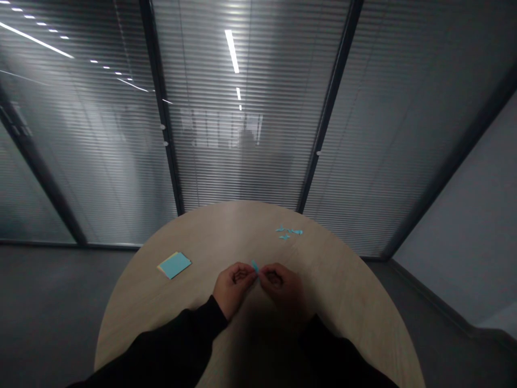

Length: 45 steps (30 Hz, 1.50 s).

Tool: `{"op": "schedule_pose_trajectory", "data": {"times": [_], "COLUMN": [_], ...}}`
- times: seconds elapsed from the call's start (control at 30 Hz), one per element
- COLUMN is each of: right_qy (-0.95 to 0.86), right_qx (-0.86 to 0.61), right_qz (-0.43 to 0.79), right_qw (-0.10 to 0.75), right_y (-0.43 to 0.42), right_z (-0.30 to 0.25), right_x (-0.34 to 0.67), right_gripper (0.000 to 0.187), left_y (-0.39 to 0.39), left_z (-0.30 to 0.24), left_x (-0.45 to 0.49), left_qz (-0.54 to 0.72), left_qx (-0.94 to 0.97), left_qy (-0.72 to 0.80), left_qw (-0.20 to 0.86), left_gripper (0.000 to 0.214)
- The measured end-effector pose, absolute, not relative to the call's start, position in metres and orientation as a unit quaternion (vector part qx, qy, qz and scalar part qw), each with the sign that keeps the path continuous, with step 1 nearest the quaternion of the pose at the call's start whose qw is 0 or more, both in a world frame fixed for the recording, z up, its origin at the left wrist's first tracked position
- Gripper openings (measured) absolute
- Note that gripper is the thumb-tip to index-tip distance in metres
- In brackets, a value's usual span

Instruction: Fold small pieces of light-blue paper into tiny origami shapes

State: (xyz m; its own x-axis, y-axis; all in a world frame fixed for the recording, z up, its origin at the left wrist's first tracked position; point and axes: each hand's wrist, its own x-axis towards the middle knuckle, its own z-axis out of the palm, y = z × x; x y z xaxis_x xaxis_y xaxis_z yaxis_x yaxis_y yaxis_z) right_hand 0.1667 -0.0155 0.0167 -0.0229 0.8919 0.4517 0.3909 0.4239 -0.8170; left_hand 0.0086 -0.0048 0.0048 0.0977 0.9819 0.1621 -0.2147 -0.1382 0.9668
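Between my fingertips is a small folded piece of blue paper (254,265), its upper end sticking up above the fingers. My left hand (235,285) pinches it from the left, fingers curled. From the other side my right hand (284,288) pinches the same piece, thumb and forefinger close to the left hand's. The paper's lower part is hidden by the fingers, so its full shape cannot be made out.
A stack of blue and yellow paper squares (175,265) lies at the left of the round wooden table (343,302). Several small folded blue paper shapes (285,237) lie at the back right. Beyond the table stand glass partitions with blinds (250,172).
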Motion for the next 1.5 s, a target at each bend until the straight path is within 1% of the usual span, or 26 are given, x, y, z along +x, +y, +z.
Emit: {"op": "schedule_pose_trajectory", "data": {"times": [0.3,0.53,0.67,0.8,0.97,1.07,1.2,1.33,1.5], "right_qy": [-0.648,-0.699,-0.701,-0.701,-0.687,-0.694,-0.703,-0.697,-0.689], "right_qx": [-0.453,-0.444,-0.440,-0.434,-0.449,-0.448,-0.424,-0.442,-0.441], "right_qz": [0.341,0.270,0.282,0.298,0.316,0.293,0.252,0.230,0.247], "right_qw": [0.509,0.492,0.485,0.481,0.476,0.482,0.512,0.516,0.519], "right_y": [-0.015,-0.018,-0.017,-0.018,-0.019,-0.019,-0.019,-0.019,-0.018], "right_z": [0.019,0.029,0.027,0.028,0.028,0.025,0.023,0.024,0.022], "right_x": [0.171,0.175,0.176,0.176,0.171,0.169,0.167,0.166,0.166], "right_gripper": [0.022,0.015,0.011,0.012,0.016,0.012,0.007,0.009,0.013], "left_y": [-0.008,-0.007,-0.006,-0.006,-0.007,-0.009,-0.012,-0.013,-0.009], "left_z": [0.013,0.007,0.003,0.005,0.007,0.008,0.011,0.011,0.005], "left_x": [0.005,0.003,0.002,0.002,0.001,0.002,0.005,0.006,0.004], "left_qz": [0.528,0.511,0.507,0.500,0.502,0.506,0.516,0.509,0.508], "left_qx": [0.521,0.498,0.497,0.513,0.565,0.590,0.607,0.605,0.570], "left_qy": [0.389,0.389,0.386,0.384,0.407,0.416,0.413,0.404,0.413], "left_qw": [0.547,0.582,0.589,0.582,0.513,0.473,0.441,0.460,0.497], "left_gripper": [0.038,0.038,0.038,0.039,0.032,0.026,0.021,0.023,0.028]}}
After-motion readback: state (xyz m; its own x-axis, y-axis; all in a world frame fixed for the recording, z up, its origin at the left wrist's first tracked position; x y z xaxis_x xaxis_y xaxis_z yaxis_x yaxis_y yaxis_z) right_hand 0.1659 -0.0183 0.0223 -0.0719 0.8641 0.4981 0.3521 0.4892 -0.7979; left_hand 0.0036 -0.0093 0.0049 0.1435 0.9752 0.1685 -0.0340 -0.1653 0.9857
